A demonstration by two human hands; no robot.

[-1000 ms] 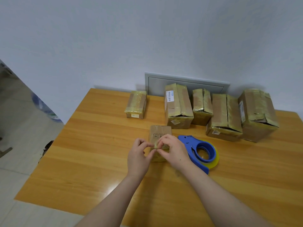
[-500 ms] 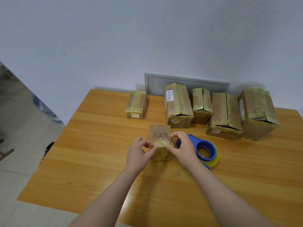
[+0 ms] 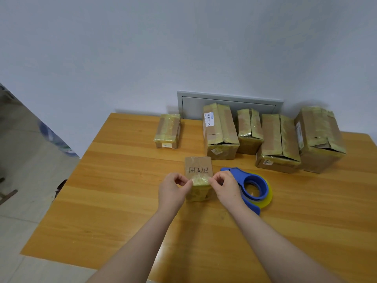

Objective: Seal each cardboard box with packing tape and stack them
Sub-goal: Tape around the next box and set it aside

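Sealing is the step in hand, I'd say, and the small box (image 3: 198,167) is the one being sealed. It stands on the desk (image 3: 122,201) just below the middle of the frame, its face with three handling marks turned up. A wrinkled strip of tape (image 3: 201,180) lies over its near top edge and down its front. The left hand (image 3: 171,193) and right hand (image 3: 226,190) flank that edge, one at each corner, with fingers curled in. Each grip is narrow, thumb against forefinger, and seems to pinch an end of the tape where it passes the box's side. The film is clear, so I cannot tell exactly where it stops. The blue dispenser (image 3: 254,185) lies flat just right of the right hand, partly behind the wrist, and neither hand touches it. To my eye the next move calls for folding those ends down onto the sides and rubbing them flat. One hand should steady the box as this is done, since so small a box looks likely to slide. Five taped boxes (image 3: 221,131) wait in a row along the far edge, right of centre in the frame. None is stacked yet, so all the stacking remains to be done.
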